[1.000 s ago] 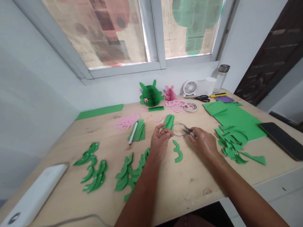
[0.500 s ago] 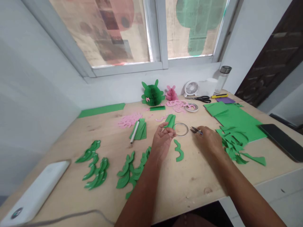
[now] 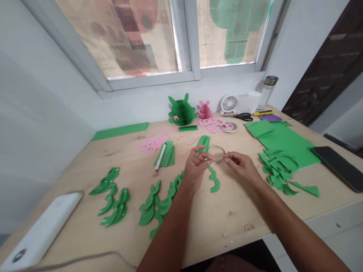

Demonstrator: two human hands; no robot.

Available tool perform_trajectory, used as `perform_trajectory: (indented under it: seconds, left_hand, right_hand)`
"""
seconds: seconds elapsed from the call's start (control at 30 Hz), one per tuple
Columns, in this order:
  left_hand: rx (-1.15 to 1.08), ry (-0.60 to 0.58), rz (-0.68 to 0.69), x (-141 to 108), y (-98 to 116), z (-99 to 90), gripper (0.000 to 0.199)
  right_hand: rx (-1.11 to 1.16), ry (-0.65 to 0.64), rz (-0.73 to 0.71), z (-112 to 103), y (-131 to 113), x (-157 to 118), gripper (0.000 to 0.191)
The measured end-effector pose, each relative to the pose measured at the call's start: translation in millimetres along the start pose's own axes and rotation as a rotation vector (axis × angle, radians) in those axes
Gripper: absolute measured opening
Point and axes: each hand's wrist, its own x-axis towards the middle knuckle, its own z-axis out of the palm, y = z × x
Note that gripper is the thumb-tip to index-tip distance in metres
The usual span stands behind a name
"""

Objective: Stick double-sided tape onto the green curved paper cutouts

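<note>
A thin ring-shaped tape roll (image 3: 216, 147) is held up just above the table. My left hand (image 3: 196, 163) pinches its left edge between thumb and fingers. At the ring's right edge, the fingertips of my right hand (image 3: 242, 166) are pinched together; the small dark-bladed scissors do not show clearly now. Below the ring lies a wavy green paper piece (image 3: 214, 180). Behind my left fingers is a stack of green paper strips (image 3: 203, 142). Several cut green scalloped pieces (image 3: 149, 217) lie left of my left forearm, partly covered by it.
Green scraps (image 3: 279, 170), green sheets (image 3: 292, 145) and a black phone (image 3: 337, 168) lie on the right. Pink cut-outs (image 3: 154, 142), a white pen (image 3: 160, 156), another tape roll (image 3: 229, 131), black-handled scissors (image 3: 244, 116) and a small fan (image 3: 229, 103) are farther back. A white device (image 3: 45, 230) lies left.
My right hand has moved left to the tape roll's right edge. The small scissors' blades, pointing out of that hand before, are no longer plainly visible. My left hand stays at the ring.
</note>
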Motion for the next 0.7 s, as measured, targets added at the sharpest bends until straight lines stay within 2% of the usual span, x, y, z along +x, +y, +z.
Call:
perform_trajectory:
  seconds: [0.07,0.17,0.3,0.7]
  left_hand:
    - [0.083,-0.027,0.029,0,-2,0.7,0.046]
    - [0.185,-0.081,0.067,0,-6,0.9,0.045]
    - [0.302,-0.131,0.132,-1,-10,1.1,0.044]
    - [0.493,-0.181,0.188,-4,-9,2.7,0.043]
  right_hand:
    - [0.205,-0.131,0.059,8,-6,-3,0.029]
    - [0.403,-0.216,0.133,15,-13,-6,0.026]
    - [0.538,-0.225,0.191,16,-18,-8,0.026]
    - [0.601,-0.199,0.254,16,-16,-7,0.023]
